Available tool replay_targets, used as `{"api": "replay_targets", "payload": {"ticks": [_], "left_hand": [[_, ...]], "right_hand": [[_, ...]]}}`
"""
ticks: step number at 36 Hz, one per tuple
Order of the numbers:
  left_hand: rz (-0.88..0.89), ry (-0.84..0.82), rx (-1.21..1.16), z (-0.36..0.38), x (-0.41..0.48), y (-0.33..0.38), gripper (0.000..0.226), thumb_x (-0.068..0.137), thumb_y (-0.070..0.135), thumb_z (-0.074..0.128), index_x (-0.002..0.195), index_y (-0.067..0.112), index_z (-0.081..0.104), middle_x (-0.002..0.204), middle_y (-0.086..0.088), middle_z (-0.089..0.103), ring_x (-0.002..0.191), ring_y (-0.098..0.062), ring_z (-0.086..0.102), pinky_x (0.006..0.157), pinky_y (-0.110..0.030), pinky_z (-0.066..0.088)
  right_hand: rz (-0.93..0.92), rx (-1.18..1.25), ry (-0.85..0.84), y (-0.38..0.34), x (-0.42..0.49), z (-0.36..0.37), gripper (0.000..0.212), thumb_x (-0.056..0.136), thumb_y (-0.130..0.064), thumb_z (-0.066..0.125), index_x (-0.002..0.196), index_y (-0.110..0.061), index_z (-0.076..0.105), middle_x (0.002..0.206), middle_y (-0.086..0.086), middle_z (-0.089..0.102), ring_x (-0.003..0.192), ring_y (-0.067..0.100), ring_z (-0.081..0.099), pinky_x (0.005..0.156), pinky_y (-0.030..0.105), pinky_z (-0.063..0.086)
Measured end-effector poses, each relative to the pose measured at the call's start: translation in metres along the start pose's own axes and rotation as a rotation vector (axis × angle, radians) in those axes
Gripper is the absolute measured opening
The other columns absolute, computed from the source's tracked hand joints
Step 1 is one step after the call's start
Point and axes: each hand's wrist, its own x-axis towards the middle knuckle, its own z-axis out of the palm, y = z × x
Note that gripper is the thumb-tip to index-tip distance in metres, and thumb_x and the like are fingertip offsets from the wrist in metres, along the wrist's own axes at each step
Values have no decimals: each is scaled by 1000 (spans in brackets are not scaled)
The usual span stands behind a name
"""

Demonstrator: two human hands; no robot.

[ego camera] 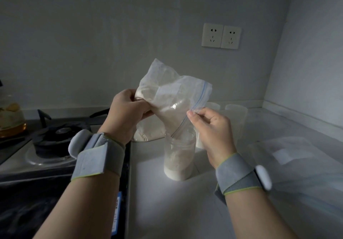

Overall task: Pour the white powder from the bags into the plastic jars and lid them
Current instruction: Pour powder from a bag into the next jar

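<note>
White counter (pixel 167 207) spreads before us, its left edge meeting the stove (pixel 55 138). Mid-counter stands the part-filled jar (pixel 179 157). Above it we hold the bag (pixel 172 97) steeply tilted, its mouth corner pointing down into the jar. Our left hand (pixel 128 112) grips its bunched body and our right hand (pixel 209 125) pinches the zip edge. Empty jars (pixel 236 116) stand behind.

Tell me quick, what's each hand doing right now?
Left hand: closed, gripping the bunched body of the powder bag, tipped over the jar.
Right hand: closed, pinching the bag's zip edge by the jar's mouth.

Tilted zip bag (pixel 172 94) spilling powder into seemingly part-filled jar (pixel 179 157).
</note>
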Motion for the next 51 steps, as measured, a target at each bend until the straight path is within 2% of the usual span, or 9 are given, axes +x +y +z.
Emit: {"api": "replay_targets", "payload": {"ticks": [5,9,15,19,21,25,30,35,51], "left_hand": [[-17,-7,14,0,1,-1,19,86,-13,52,89,4,60,100,-15,65,93,-23,65,73,-24,58],[-72,-12,3,-1,3,-3,21,85,-15,51,88,5,59,94,-12,64,89,-24,64,64,-24,59],[-166,-50,34,0,-1,-2,20,95,3,48,89,21,56,103,-9,61,89,-29,61,55,-36,60],[-196,-83,-8,1,-3,0,18,97,3,46,94,19,55,98,-8,66,72,-26,69,53,-35,59],[-201,-91,-26,2,-4,0,18,96,1,46,95,17,55,93,-7,67,61,-22,70,51,-34,58],[-195,-96,-34,4,-4,1,19,96,-1,44,97,15,54,93,-8,67,64,-24,69,53,-36,59],[-165,-82,-53,4,-5,4,20,97,-1,43,95,15,53,95,-9,67,71,-26,69,58,-39,60],[-148,-70,-75,6,-6,6,21,97,-2,41,95,15,53,94,-10,66,74,-27,69,60,-40,60],[-135,-39,-55,8,-7,7,22,99,3,40,95,19,54,95,-7,67,76,-26,69,56,-39,59]], "right_hand": [[-16,3,16,1,1,-1,28,82,-3,65,61,-21,60,52,-16,60,55,-7,51,60,10,42],[-8,-2,5,3,1,0,27,83,-5,65,61,-20,60,53,-15,59,56,-5,50,61,12,42],[29,-22,-15,1,-1,0,25,84,-8,64,62,-17,59,51,-15,54,55,-1,46,60,16,40],[75,-150,-69,4,-3,1,21,84,-17,66,63,-16,64,63,-2,59,66,9,50,67,30,44],[57,-221,-60,5,-3,0,21,83,-19,67,62,-20,65,64,-4,64,67,11,54,71,34,48],[33,-190,-49,3,-1,-1,26,82,-13,67,59,-25,63,54,-17,61,58,-2,53,66,23,45],[-6,-140,-44,1,-2,0,27,82,-7,66,61,-24,62,52,-19,61,55,-6,54,61,10,43],[-14,-143,-40,1,-2,1,26,81,-9,68,59,-22,62,53,-16,62,56,-5,54,63,14,45],[-29,-90,-82,-2,-2,1,29,79,-4,69,59,-24,62,55,-16,63,57,-4,55,63,13,44]]}}
